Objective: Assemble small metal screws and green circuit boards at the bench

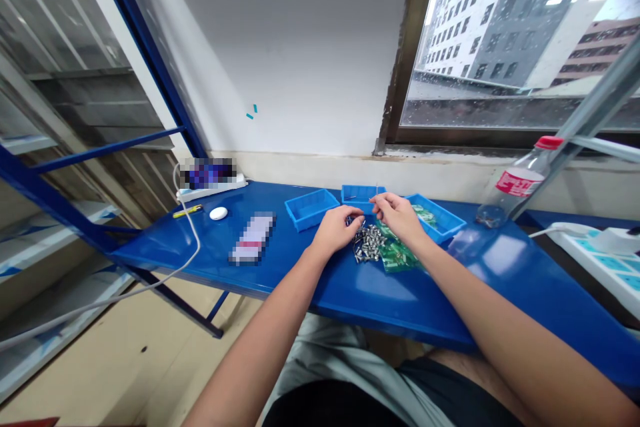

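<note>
A heap of small metal parts point(369, 245) lies on the blue tabletop point(350, 290) just below the fingers of both hands, nearer to the wearer than the fingertips. The left hand point(336, 227) comes in at the heap's upper left edge, its fingers curled and its thumb close to the forefinger. The right hand point(397, 215) is raised above and to the right of the heap, thumb and forefinger pinching a thin piece point(377, 189) that stands up from the tips. At this size I cannot tell what that piece is, nor whether the left fingers grip anything. Green circuit boards point(397, 257) lie against the heap's right side, under the right wrist. Beyond the hands three blue trays form a loose arc: the left tray point(311, 209) near the left knuckles, the middle tray point(363, 191) behind the gap between the hands, and the right tray point(447, 232) beside the right hand, with more green pieces point(424, 216) inside. Well to the right, a red-capped bottle point(520, 183) stands by the window.
</note>
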{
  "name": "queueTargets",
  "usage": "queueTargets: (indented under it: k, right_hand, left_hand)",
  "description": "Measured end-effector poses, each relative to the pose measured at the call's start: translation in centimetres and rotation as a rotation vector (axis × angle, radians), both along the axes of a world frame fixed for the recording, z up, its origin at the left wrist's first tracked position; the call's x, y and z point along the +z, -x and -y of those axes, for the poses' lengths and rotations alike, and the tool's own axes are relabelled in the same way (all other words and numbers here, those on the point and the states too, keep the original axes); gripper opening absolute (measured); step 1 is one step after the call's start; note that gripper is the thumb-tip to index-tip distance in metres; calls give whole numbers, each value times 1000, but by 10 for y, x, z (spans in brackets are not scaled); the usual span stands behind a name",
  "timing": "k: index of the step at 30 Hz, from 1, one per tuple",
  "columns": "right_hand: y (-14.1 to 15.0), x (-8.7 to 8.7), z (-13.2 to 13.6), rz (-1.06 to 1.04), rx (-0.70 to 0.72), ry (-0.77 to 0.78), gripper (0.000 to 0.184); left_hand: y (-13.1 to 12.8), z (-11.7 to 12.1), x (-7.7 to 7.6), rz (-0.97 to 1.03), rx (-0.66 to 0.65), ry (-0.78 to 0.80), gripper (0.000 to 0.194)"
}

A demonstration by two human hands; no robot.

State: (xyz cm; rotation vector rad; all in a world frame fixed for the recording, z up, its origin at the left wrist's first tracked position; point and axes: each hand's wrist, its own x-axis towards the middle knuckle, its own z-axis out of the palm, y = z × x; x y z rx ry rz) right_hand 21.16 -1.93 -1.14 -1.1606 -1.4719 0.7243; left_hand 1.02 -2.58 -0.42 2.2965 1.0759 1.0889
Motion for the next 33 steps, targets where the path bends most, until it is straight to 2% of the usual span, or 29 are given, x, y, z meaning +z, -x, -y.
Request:
queueTargets:
  k: [5, 9, 15, 20, 23, 28, 33]
  right_hand:
    - [-5, -4, -5, 157, -112, 35, 52]
    - [-4, -6, -3, 209, -105, -27, 57]
    - [3, -5, 3, 237, -91, -44, 49]
    - [5, -3, 10, 260, -89, -30, 43]
    - [6, 1, 16, 269, -86, -68, 36]
    - [12, 4, 23, 333, -7, -205, 21]
    - [14, -3, 19, 405, 50, -284, 17]
  left_hand:
    - [1, -2, -8, -144, -63, -38, 32]
    - [2, -4, -11, -159, -92, -12, 29]
    - [3, -7, -12, -83, -97, 43, 17]
    - [3, -10, -13, -91, -71, 44, 19]
    - [2, -10, -12, 53, -52, 73, 16]
    - [1, -13, -11, 415, -86, 268, 26]
    - [2, -14, -10, 511, -146, 382, 34]
